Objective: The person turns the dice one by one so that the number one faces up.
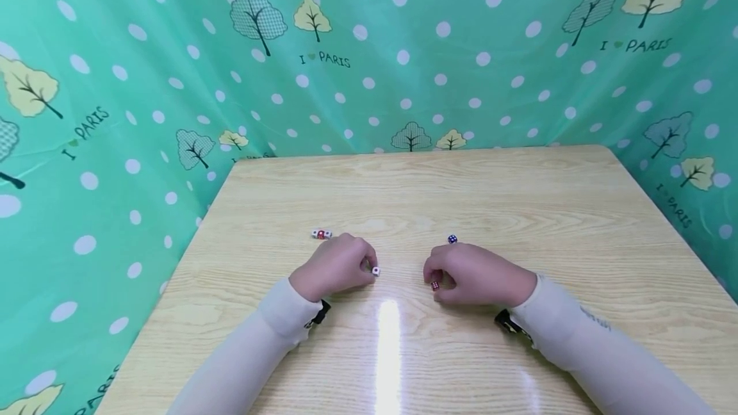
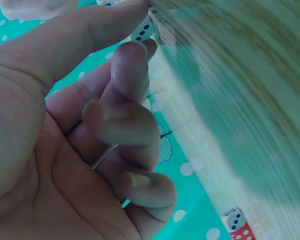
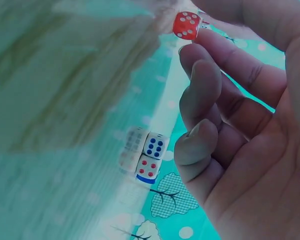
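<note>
Between thumb and forefinger my left hand (image 1: 339, 266) pinches a white die (image 1: 376, 271), and three dark pips face the left wrist view. My right hand (image 1: 475, 274) pinches a red die with white pips (image 3: 186, 25) at its fingertips. Its other fingers curl loosely. The two hands are apart, low over the table. Beyond the left hand, a short row of dice lies on the wood, with a red die (image 1: 321, 234) between white ones. Just past the right hand sits a blue die (image 1: 452, 239). In the right wrist view, two white dice (image 3: 154, 145) stand close against it.
The light wooden table (image 1: 403, 191) reaches back to a green dotted curtain (image 1: 369, 37), which also hangs along both sides. A bright strip of reflected light (image 1: 388, 351) lies on the wood between the forearms. Dark bands (image 1: 507, 321) circle both wrists.
</note>
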A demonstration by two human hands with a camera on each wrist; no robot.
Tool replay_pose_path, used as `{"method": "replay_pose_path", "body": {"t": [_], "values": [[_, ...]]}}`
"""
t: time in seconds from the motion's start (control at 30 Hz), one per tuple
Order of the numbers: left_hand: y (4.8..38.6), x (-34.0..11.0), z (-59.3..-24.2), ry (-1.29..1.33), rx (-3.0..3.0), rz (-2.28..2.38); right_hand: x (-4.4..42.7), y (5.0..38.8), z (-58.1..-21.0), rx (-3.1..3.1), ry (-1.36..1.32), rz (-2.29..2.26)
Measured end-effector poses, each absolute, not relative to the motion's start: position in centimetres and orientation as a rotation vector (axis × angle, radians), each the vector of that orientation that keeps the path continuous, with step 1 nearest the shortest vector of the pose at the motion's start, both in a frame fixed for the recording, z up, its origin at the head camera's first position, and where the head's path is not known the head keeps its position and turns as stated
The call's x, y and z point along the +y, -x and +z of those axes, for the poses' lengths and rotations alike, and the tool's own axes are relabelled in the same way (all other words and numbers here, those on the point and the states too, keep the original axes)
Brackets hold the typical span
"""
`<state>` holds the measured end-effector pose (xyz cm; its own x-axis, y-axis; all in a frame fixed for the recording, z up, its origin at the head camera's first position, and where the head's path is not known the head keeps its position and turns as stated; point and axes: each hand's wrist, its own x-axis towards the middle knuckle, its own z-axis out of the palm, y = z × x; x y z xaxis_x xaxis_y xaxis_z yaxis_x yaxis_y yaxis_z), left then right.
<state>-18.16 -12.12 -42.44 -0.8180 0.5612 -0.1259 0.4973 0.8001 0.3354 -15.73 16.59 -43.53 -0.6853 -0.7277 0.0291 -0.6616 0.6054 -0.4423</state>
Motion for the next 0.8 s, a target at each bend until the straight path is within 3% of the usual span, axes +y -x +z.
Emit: {"method": "replay_pose_path", "body": {"t": [0.8], "values": [[19.3, -12.5, -43.1, -0.841, 2.630, 0.672, 16.9, 15.9, -43.3, 2.582, 1.143, -0.765]]}}
